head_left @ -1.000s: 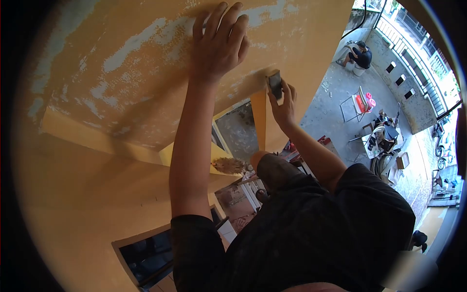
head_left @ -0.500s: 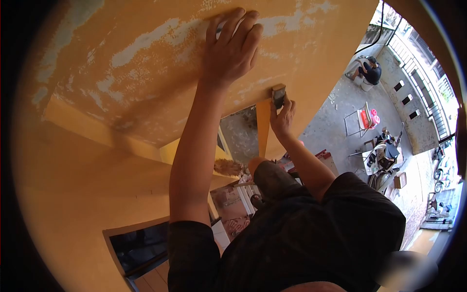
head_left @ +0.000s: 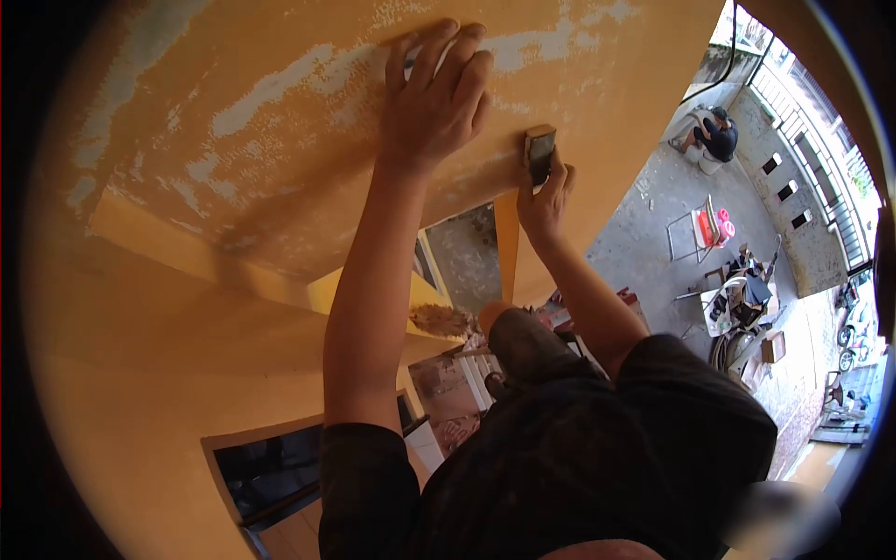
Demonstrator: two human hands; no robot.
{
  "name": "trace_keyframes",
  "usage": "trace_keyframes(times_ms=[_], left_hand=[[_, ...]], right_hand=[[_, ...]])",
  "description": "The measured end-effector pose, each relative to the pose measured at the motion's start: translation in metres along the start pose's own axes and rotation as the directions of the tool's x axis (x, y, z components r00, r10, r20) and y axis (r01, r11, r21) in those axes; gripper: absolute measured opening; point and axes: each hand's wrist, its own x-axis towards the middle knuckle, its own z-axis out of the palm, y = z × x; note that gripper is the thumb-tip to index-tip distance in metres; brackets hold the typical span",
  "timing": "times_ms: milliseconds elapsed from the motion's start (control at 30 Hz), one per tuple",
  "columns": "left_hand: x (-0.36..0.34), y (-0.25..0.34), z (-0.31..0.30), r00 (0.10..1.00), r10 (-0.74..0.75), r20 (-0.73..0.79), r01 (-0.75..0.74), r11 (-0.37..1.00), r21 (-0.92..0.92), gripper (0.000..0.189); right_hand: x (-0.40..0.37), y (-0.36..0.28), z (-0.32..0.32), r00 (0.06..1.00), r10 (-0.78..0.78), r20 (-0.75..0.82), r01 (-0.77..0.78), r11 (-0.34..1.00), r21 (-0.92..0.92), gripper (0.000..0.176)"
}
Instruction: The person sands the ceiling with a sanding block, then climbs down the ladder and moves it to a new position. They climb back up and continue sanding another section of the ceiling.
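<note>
My left hand (head_left: pixel 431 105) lies against an orange painted wall (head_left: pixel 308 177), its fingers spread and bent over a whitish patch. Lower and to the right, my right hand (head_left: pixel 549 198) grips a small sanding block (head_left: pixel 539 157) with a dark grey face and a tan edge. The block is held right at the wall surface, near the wall's lower edge. Rough white patches (head_left: pixel 280 89) spread across the paint, most of them around and left of my left hand.
Below me are a doorway frame (head_left: pixel 271 467) and a brown feathery bundle (head_left: pixel 441 320). On the concrete floor (head_left: pixel 644 219) stand a folding chair with red items (head_left: pixel 711 229) and a cluttered white chair (head_left: pixel 737 303). Another person (head_left: pixel 717 140) sits near the far wall.
My right hand has slid the sanding block slightly upward along the wall. My left hand has shifted a little left and down in view, still on the wall.
</note>
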Motion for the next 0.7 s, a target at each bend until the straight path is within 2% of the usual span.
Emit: trace_keyframes(times_ms=[33, 133, 200, 267, 300, 400, 467, 533, 600, 700], left_hand=[[0.001, -0.002, 0.001, 1.0, 0.009, -0.009, -0.009, 1.0, -0.001, 0.019], [0.003, -0.001, -0.001, 0.999, 0.021, -0.028, -0.021, 1.0, -0.008, 0.018], [0.007, -0.006, 0.002, 0.999, 0.026, -0.048, -0.026, 1.0, 0.002, 0.018], [0.002, -0.003, 0.002, 0.999, 0.022, -0.023, -0.022, 1.0, 0.0, 0.018], [0.0, -0.002, 0.001, 1.0, 0.017, -0.01, -0.017, 1.0, -0.005, 0.018], [0.003, -0.004, 0.0, 0.999, 0.031, -0.04, -0.032, 0.999, -0.03, 0.021], [0.003, -0.004, 0.0, 0.999, 0.03, -0.033, -0.031, 0.998, -0.049, 0.023], [0.005, -0.007, 0.004, 0.998, 0.037, -0.059, -0.04, 0.998, -0.04, 0.023], [-0.002, -0.003, 0.001, 0.999, 0.016, -0.042, -0.018, 0.998, -0.054, 0.023], [0.001, -0.004, 0.002, 0.999, 0.024, -0.032, -0.025, 0.999, -0.045, 0.023]], right_hand=[[-0.006, 0.008, -0.002, 0.998, -0.043, 0.04, 0.045, 0.997, -0.064, 0.056], [-0.048, 0.028, -0.001, 0.996, -0.032, 0.086, 0.035, 0.999, -0.037, 0.057], [-0.036, 0.03, 0.006, 0.995, -0.069, 0.072, 0.071, 0.997, -0.036, 0.056], [-0.008, 0.01, 0.003, 1.0, 0.003, 0.028, -0.004, 0.999, 0.038, 0.056], [0.0, 0.001, 0.0, 1.0, -0.002, 0.014, 0.002, 1.0, -0.005, 0.054], [-0.032, 0.025, -0.001, 0.997, -0.029, 0.067, 0.034, 0.996, -0.087, 0.053], [-0.037, 0.026, -0.001, 0.998, -0.058, 0.031, 0.061, 0.994, -0.096, 0.05], [-0.021, 0.022, 0.002, 1.0, 0.02, 0.01, -0.021, 0.998, 0.057, 0.05], [-0.005, 0.016, 0.0, 0.998, 0.067, 0.013, -0.067, 0.996, 0.058, 0.049], [-0.023, 0.028, -0.004, 0.998, -0.014, 0.058, 0.017, 0.999, -0.039, 0.051]])
